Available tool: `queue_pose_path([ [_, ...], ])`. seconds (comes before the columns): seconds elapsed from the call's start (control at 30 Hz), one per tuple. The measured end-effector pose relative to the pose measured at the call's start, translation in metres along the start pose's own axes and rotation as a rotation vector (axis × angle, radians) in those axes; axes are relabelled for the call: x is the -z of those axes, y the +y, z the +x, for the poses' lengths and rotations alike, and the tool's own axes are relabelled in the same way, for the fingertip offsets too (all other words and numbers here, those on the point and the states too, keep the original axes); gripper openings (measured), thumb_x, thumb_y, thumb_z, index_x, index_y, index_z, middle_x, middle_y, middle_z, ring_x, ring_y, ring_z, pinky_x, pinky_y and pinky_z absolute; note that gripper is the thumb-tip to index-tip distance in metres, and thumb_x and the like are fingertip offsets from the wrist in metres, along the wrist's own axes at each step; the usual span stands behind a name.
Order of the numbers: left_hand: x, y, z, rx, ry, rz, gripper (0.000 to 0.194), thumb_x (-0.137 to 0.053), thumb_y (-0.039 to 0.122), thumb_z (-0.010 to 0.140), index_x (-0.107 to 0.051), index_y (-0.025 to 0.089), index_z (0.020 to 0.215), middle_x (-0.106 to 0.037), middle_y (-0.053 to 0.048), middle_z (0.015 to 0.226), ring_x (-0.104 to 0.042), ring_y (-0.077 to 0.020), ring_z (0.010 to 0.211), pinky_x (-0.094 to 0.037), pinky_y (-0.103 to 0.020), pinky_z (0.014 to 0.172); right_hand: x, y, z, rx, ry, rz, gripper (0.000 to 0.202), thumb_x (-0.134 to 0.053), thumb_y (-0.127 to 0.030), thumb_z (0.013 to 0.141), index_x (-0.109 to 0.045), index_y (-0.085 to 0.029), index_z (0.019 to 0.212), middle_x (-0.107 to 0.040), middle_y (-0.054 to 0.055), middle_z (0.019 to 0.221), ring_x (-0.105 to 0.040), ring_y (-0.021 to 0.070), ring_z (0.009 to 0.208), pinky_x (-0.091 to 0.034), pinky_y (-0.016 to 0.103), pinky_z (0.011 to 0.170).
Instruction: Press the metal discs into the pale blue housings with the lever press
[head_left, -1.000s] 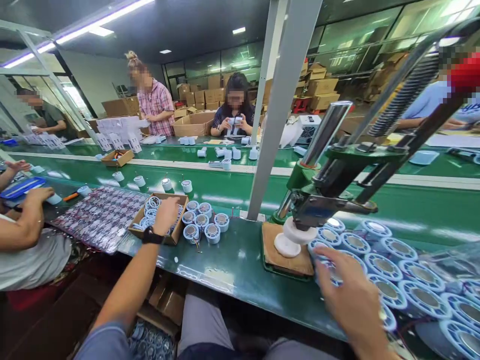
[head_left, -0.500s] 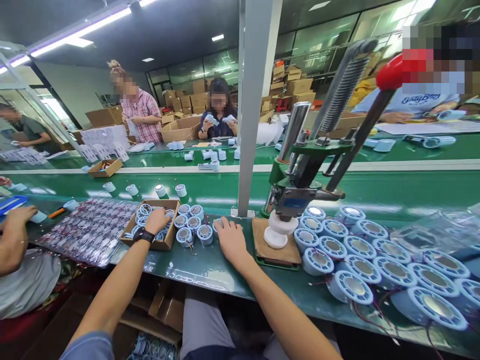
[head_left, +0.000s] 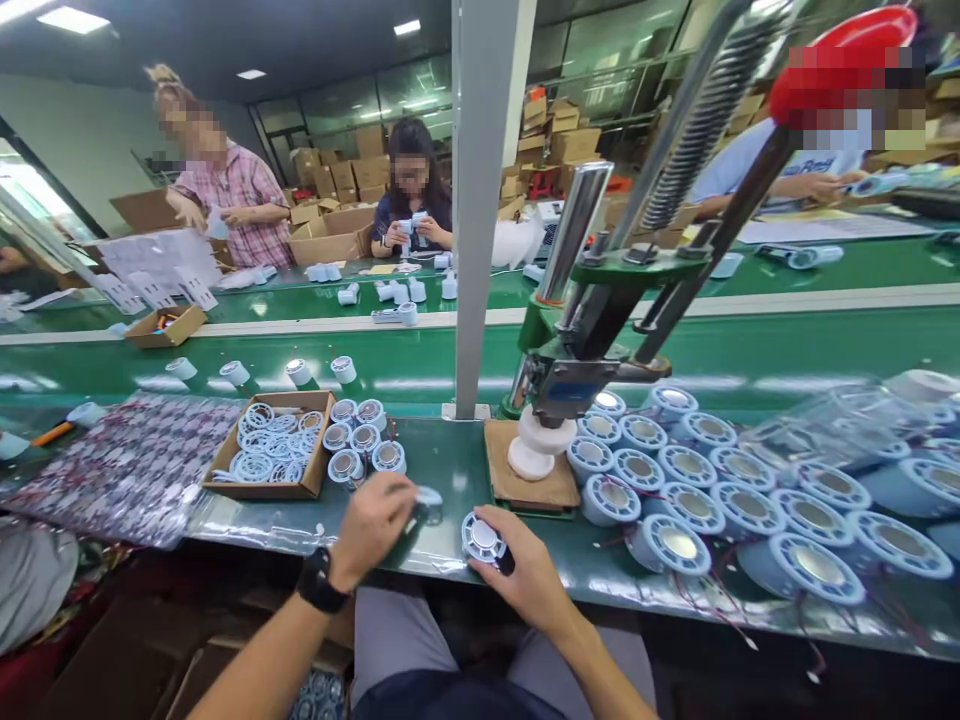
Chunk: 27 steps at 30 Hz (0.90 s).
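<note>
My left hand (head_left: 376, 525), with a dark watch at the wrist, pinches a light blue ring (head_left: 428, 497), blurred by motion, above the bench. To its right, my right hand (head_left: 529, 572) is closed around a light blue round motor-like part (head_left: 484, 538) with a silver disc in its slotted face, tipped toward me. A cardboard box (head_left: 262, 489) of similar light blue rings stands beyond my left hand. Beside that box is a cluster of round parts (head_left: 365, 438) with silver tops and thin wires.
A green hand press (head_left: 577, 385) with a red-knobbed lever and white round pads stands on a brown board (head_left: 499, 465). Rows of round parts (head_left: 686, 510) fill the bench at right. A grey post (head_left: 474, 300) rises ahead. Several people work across the green conveyor (head_left: 405, 370).
My left hand has come out of the box with a ring and moved right. My right hand has drawn a round part nearer and tilted it. The view has shifted slightly right.
</note>
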<state>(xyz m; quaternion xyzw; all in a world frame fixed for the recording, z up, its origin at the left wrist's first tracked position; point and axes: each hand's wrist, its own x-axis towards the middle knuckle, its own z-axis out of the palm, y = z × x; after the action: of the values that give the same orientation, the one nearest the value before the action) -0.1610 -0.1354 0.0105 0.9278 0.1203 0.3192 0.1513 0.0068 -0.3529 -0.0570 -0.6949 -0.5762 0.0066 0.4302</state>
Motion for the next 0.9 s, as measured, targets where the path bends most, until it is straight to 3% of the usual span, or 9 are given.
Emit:
queue_pose_path([
  [0.07,-0.028,0.021,-0.02,-0.049,-0.064,-0.054,0.026,-0.05,0.013,0.092,-0.074,0.022,0.098,-0.07,-0.008,0.107,-0.065,-0.019,0.102,-0.054,-0.032,0.088,-0.001,0.0,-0.001,-0.03,0.036,0.012,0.045,-0.065,-0.027,0.085,-0.057,-0.018,0.129,-0.06,0.01,0.126,-0.06,0.0225,0.117,-0.054,0.036,0.101],
  [0.17,-0.047,0.029,-0.031,0.065,-0.11,-0.061,0.036,-0.047,0.006,0.088,-0.072,0.022,0.108,-0.064,-0.01,0.126,-0.058,-0.0224,0.118,-0.051,-0.04,0.1,0.002,-0.001,0.001,-0.047,0.055,0.054,0.046,-0.066,-0.028,0.085,-0.058,-0.017,0.129,-0.059,0.011,0.128,-0.06,0.0224,0.119,-0.054,0.036,0.102],
  [0.27,-0.05,0.03,-0.025,0.191,-0.197,-0.062,0.046,-0.06,0.016,0.084,-0.061,0.022,0.13,-0.057,-0.012,0.138,-0.05,-0.0284,0.129,-0.046,-0.049,0.106,0.004,-0.001,0.002,-0.066,0.032,0.095,0.048,-0.066,-0.029,0.085,-0.058,-0.017,0.13,-0.056,0.012,0.133,-0.057,0.0225,0.123,-0.051,0.036,0.105],
  [0.33,-0.05,0.035,-0.017,0.285,-0.213,-0.077,0.051,-0.068,0.022,0.081,-0.06,0.022,0.131,-0.06,-0.012,0.135,-0.051,-0.0313,0.128,-0.045,-0.052,0.105,0.001,-0.004,0.0,-0.099,0.03,0.086,0.052,-0.067,-0.029,0.084,-0.056,-0.017,0.133,-0.057,0.012,0.131,-0.059,0.0226,0.121,-0.052,0.035,0.104],
  [0.47,-0.046,0.058,-0.003,0.457,-0.124,-0.293,0.061,-0.071,0.021,0.078,-0.052,0.024,0.137,-0.067,-0.009,0.125,-0.064,-0.025,0.11,-0.051,-0.043,0.099,-0.019,-0.017,-0.001,-0.187,0.19,-0.041,0.056,-0.066,-0.029,0.085,-0.051,-0.014,0.136,-0.06,0.014,0.127,-0.063,0.0241,0.114,-0.056,0.035,0.096],
  [0.53,-0.043,0.072,0.002,0.404,-0.159,-0.368,0.075,-0.073,0.02,0.075,-0.044,0.027,0.144,-0.067,-0.007,0.123,-0.065,-0.0243,0.108,-0.052,-0.041,0.099,-0.03,-0.025,0.001,-0.182,0.299,-0.108,0.053,-0.06,-0.027,0.088,-0.048,-0.014,0.138,-0.062,0.014,0.124,-0.065,0.0242,0.109,-0.058,0.036,0.09],
  [0.63,-0.042,0.087,0.003,0.297,-0.215,-0.323,0.075,-0.073,0.017,0.073,-0.047,0.029,0.142,-0.066,-0.008,0.12,-0.061,-0.0287,0.112,-0.05,-0.047,0.1,-0.037,-0.031,0.005,-0.159,0.391,-0.155,0.056,-0.053,-0.027,0.091,-0.04,-0.014,0.144,-0.064,0.015,0.12,-0.068,0.0234,0.102,-0.059,0.035,0.083],
  [0.9,-0.055,0.091,-0.008,0.385,-0.165,-0.335,0.07,-0.067,0.012,0.074,-0.046,0.026,0.139,-0.06,-0.01,0.129,-0.055,-0.0286,0.121,-0.046,-0.047,0.104,-0.033,-0.031,0.008,-0.182,0.341,-0.068,0.068,-0.052,-0.026,0.092,-0.023,-0.015,0.153,-0.066,0.01,0.116,-0.067,0.0208,0.101,-0.058,0.033,0.086],
])
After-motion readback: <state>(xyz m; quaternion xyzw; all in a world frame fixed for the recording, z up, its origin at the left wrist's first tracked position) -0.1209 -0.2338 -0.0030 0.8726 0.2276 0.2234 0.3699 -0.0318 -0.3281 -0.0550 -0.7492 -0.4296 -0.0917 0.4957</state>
